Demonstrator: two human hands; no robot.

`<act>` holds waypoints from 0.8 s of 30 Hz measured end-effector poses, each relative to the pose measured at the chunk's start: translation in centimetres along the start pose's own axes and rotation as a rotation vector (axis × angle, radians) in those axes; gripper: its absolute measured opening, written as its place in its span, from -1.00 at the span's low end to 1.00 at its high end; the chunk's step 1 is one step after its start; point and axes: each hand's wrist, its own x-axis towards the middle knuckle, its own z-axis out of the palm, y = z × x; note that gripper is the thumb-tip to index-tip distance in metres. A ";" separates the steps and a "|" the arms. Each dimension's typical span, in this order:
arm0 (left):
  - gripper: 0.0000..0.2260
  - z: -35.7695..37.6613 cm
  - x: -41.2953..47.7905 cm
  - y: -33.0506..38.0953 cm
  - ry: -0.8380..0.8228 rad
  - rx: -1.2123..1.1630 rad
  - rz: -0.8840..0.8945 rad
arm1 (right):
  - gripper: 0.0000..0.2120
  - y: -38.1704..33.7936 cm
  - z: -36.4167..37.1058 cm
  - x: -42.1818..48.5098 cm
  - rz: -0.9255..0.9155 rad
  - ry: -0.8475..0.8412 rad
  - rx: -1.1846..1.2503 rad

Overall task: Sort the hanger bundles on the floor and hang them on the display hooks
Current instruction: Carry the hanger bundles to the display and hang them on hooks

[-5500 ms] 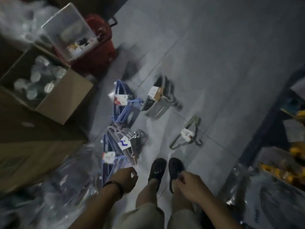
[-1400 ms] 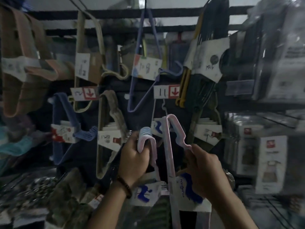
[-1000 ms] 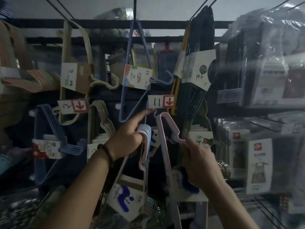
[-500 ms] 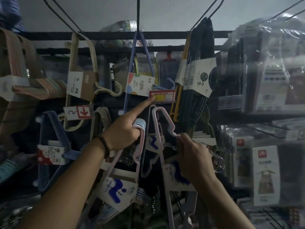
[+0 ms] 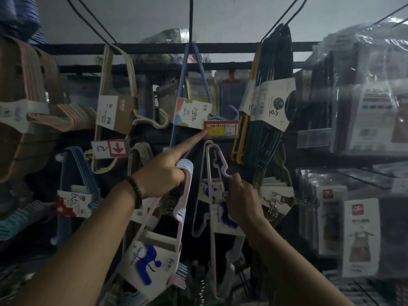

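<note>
Left hand (image 5: 159, 175): we see it raised, index straight on the price tag (image 5: 221, 129), grip curled round the pastel bundle (image 5: 152, 259).
Right hand (image 5: 242, 198): grip pinching the lilac bundle (image 5: 218, 217) at the display.

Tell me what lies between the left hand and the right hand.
Head view: the looped top of the pale pink hanger bundle that the right hand grips, and beside it the blue-and-pink bundle hooked over the left hand.

The first hanger bundle (image 5: 179, 214) mixes pale pink and light blue; the second hanger bundle (image 5: 217, 219) is pale pink. The price tag (image 5: 221, 129) is red and yellow.
</note>
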 end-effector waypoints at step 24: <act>-0.15 3.0 -0.3 1.2 0.158 -0.180 0.027 | -0.80 -3.5 -0.5 2.7 0.143 -0.044 0.133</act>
